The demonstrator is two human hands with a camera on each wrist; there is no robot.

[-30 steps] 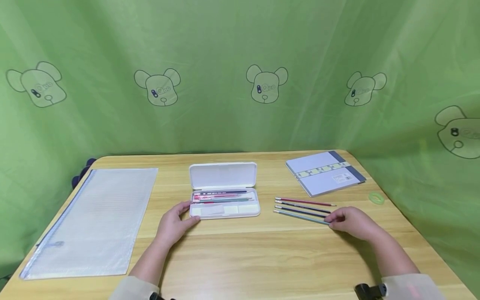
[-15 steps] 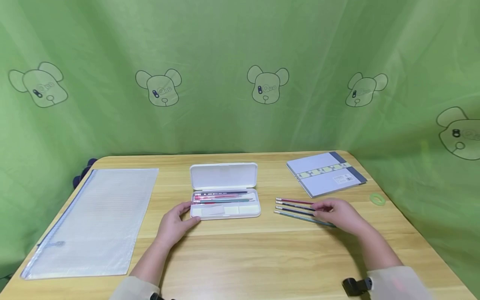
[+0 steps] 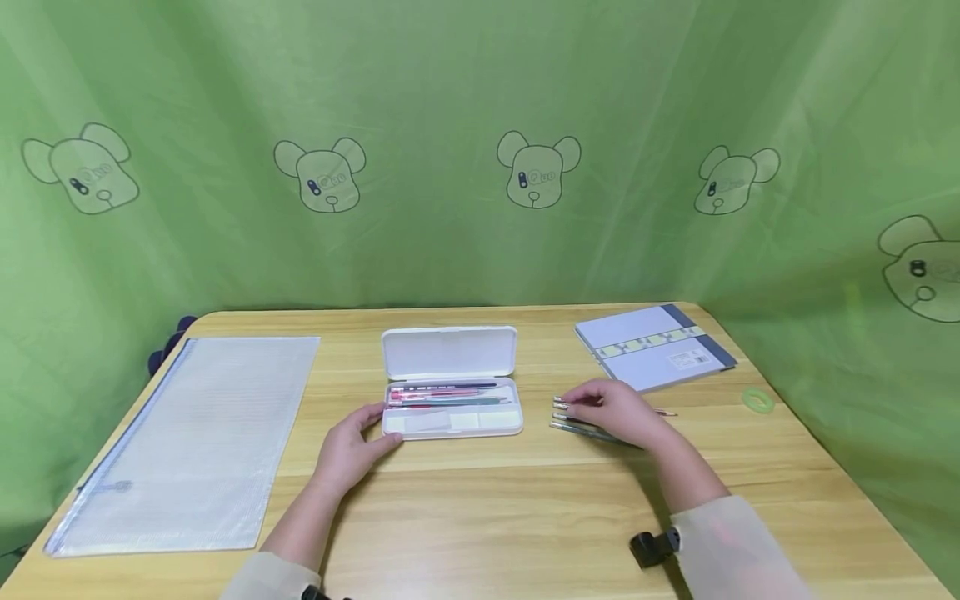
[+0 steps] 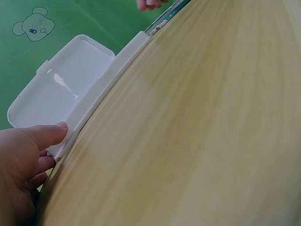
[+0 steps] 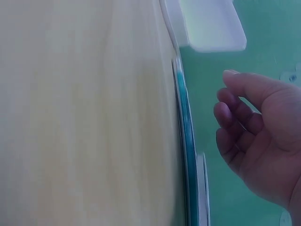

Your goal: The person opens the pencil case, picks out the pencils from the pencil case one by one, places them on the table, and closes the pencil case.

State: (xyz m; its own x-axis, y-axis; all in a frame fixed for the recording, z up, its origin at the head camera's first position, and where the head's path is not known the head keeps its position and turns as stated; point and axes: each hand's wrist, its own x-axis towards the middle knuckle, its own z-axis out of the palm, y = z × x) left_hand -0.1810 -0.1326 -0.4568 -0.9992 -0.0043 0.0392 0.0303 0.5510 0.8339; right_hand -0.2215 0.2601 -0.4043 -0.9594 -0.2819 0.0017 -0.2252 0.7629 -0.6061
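Observation:
In the head view, a white pencil case [image 3: 448,352] lies with its lid raised, and several pencils [image 3: 450,402] rest inside. My left hand [image 3: 348,454] grips its left end; the left wrist view shows the thumb [image 4: 51,135] on the front edge and fingers curled at the corner. To the right, several pencils with metal-ringed ends lie side by side, the teal pencil [image 3: 581,431] nearest me. Over them hovers my right hand [image 3: 618,412], covering their middles. Its fingers hang loosely bent with nothing between them, as the right wrist view shows.
At the left lies a translucent zip pouch [image 3: 195,442]. A banded pale notebook [image 3: 641,367] sits at the back right, close beyond my right hand. Near the right edge is a light green ring [image 3: 757,401]. A green curtain [image 3: 450,250] hangs behind the table.
My right hand has moved left along the row of pencils, from their pointed ends toward the metal-ringed ends. My left hand stays on the pencil case.

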